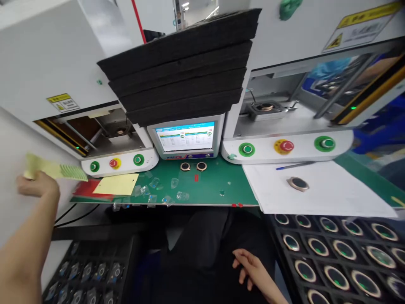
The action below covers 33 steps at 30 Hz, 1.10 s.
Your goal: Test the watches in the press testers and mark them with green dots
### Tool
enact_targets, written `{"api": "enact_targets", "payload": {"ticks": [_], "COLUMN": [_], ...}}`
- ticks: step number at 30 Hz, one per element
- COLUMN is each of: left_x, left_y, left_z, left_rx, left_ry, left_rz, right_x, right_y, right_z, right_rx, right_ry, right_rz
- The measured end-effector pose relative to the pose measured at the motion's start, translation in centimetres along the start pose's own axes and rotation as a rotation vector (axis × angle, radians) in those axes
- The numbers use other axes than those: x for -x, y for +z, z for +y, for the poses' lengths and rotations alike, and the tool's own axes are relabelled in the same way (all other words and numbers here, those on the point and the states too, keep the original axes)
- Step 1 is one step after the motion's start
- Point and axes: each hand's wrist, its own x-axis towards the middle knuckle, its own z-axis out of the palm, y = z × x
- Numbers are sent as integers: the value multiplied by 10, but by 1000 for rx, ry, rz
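Note:
My left hand [39,185] is raised at the far left and grips a pale yellow sheet [47,168] with a row of green strips along one end. Over my lap my right hand [249,268] hangs with loosely bent, parted fingers and nothing in them. Another yellow sheet [116,184] lies on the green mat [209,196], partly over a red sheet [91,190]. Two round gold-rimmed watch cases [201,166] sit below the monitor [186,137]. One more watch case [298,183] rests on white paper [278,200] to the right.
Two white machines with buttons [247,148] and red stop knobs [286,146] flank the monitor, with black foam slabs [186,71] above it. Clear film pieces [182,195] litter the mat. Black trays of parts stand low at left [126,257] and right [286,270].

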Motion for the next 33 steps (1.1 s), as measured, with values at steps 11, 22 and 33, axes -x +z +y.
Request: {"api": "enact_targets", "payload": {"ticks": [11, 22, 33], "left_x": [163, 305, 343], "left_y": [-56, -76, -95], "left_z": [64, 126, 122], "left_rx": [291, 868, 685], "left_ry": [-44, -433, -373], "left_rz": [-523, -1826, -1959], "right_x": [69, 125, 130], "right_y": [24, 54, 39], "right_z": [-48, -121, -110], "right_rx": [137, -158, 456], "right_ry": [-539, -749, -1269], "right_rz": [304, 435, 1069]}}
